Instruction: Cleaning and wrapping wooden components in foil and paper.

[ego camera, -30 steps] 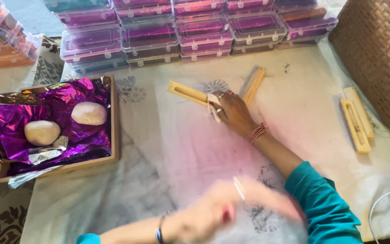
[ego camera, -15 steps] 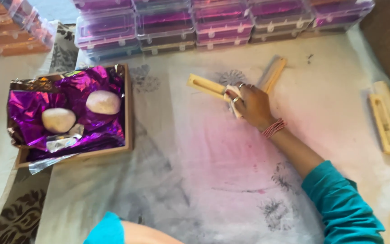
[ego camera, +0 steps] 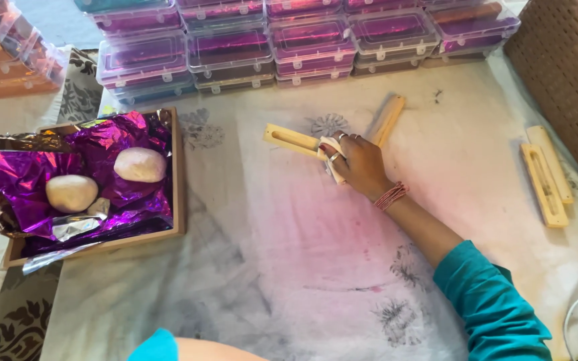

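Note:
My right hand (ego camera: 359, 166) rests on the cloth-covered table, fingers closed on a small white lump (ego camera: 329, 155). It presses the lump against the end of a pale yellow wooden mould (ego camera: 290, 139) with a long slot. A second wooden bar (ego camera: 386, 119) lies slanted just behind the hand. My left hand is out of view; only a teal sleeve edge (ego camera: 158, 342) and a bit of forearm show at the bottom edge.
At the left, a wooden tray (ego camera: 177, 174) lined with purple foil holds two white dough balls (ego camera: 71, 192) (ego camera: 140, 164). Stacks of clear lidded boxes (ego camera: 229, 53) line the back. Two more wooden mould pieces (ego camera: 546, 177) lie at the right beside a wicker basket (ego camera: 570, 73).
My left hand, blurred near the bottom a second ago, has dropped out of view. The right hand has stayed on the mould with the white lump.

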